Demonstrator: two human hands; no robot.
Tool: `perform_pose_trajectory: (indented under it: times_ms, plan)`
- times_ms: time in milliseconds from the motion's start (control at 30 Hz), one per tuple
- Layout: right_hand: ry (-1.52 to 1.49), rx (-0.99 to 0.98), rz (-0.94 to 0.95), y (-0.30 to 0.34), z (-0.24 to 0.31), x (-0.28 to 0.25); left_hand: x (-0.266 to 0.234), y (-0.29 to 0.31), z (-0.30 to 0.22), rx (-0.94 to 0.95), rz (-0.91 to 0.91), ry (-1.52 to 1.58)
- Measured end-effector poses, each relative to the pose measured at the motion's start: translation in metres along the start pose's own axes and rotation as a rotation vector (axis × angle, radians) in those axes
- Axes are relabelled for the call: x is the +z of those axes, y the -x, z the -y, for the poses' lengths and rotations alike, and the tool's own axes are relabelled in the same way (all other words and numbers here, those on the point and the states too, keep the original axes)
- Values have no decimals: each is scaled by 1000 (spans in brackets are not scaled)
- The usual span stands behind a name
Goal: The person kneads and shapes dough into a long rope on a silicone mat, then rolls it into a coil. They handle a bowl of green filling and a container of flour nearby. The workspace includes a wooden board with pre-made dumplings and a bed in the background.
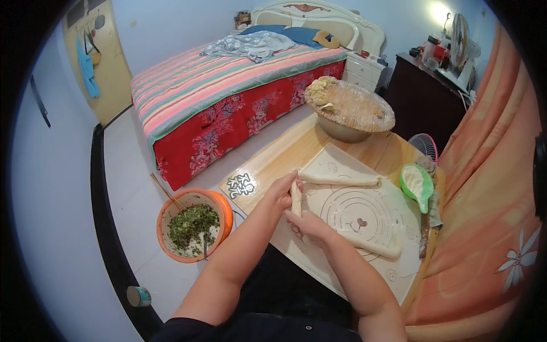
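Over the near left side of a pale printed pastry mat (393, 214), my two hands grip a piece of pale dough (296, 198). My left hand (282, 191) is closed round its upper part, while my right hand (308, 226) closes on the lower end, just below. Part of the dough is hidden by my fingers. Beyond my hands, a long pale strip (342, 180), apparently dough, lies across the mat; another pale length (373, 244) curves along its near right. White flour sits in a green scoop (417, 182) at the mat's right edge.
A woven round lid (359, 108) bearing dough pieces covers a basin (342, 131) at the table's far end. Left of the table, an orange bucket (227, 212) holds chopped greens (194, 225) and chopsticks (165, 191). A rolling pin (424, 233) lies at right beside an orange curtain (478, 228).
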State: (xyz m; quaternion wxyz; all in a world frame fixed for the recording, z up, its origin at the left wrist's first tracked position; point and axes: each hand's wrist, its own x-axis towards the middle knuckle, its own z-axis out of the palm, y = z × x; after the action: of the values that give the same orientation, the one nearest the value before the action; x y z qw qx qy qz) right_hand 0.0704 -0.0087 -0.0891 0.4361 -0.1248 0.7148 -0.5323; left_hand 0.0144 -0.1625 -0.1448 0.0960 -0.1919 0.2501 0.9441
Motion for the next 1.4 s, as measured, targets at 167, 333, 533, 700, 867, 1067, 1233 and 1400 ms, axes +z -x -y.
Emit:
perform_pose_trajectory:
  times_ms: [167,333,533,700,867,1067,1233,1400]
  plan:
    - [-84,2,-154,19,-14,1,30,43,30,-2,15,-299]
    - [562,-156,-292,35,-21,16,5,48,42,28,-96,-388]
    - [939,-77,-348,65,-8,30,24,62,36,191,-234,-583]
    - [1099,-119,-427,86,-22,11,1,55,8,310,-224,-1103]
    - [1163,-137,-531,99,-33,8,2,48,20,909,-307,-1553]
    - [1097,-208,-879,85,-72,-29,35,71,69,1075,256,-1916]
    - [1292,-192,-674,141,-91,8,2,143,94,943,455,-2302]
    - [1219,-220,-683,132,-94,-6,13,118,92,964,267,-2423]
